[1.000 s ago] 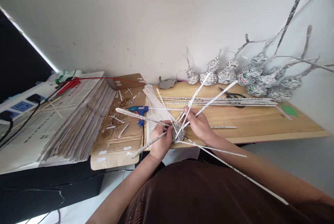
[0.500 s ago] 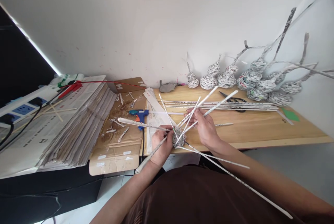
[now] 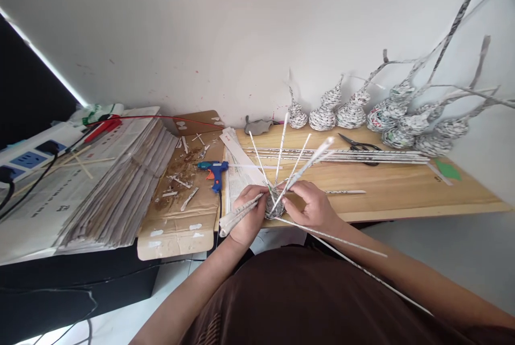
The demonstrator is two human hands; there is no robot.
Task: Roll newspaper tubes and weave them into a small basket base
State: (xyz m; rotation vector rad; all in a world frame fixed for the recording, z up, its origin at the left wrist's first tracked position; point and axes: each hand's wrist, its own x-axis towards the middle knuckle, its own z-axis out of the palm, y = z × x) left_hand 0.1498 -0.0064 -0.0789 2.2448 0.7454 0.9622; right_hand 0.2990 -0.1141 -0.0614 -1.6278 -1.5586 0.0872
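Observation:
Low at the table's front edge is a small round woven piece [image 3: 273,207] of rolled newspaper, with several paper tubes [image 3: 280,146] fanning out of it. My left hand [image 3: 248,217] is closed around its left side, and thicker tube ends [image 3: 237,217] lie over that hand. On the opposite side my right hand [image 3: 316,208] has thumb and fingers closed on a paper tube [image 3: 308,162] close to the weave. Two long thin tubes [image 3: 341,240] stretch toward the lower right, past my right forearm. My fingers partly hide the woven piece.
A blue glue gun [image 3: 217,173] lies on stained cardboard [image 3: 173,232] among paper scraps. Stacked newspapers [image 3: 108,189] and a power strip [image 3: 32,157] are at left. Behind are paper tubes [image 3: 341,156], black scissors [image 3: 358,145] and several woven paper gourds [image 3: 322,115].
My right hand has come down and closer to the woven piece. The tubes around it have shifted, and the left-pointing tube has swung down over my left hand.

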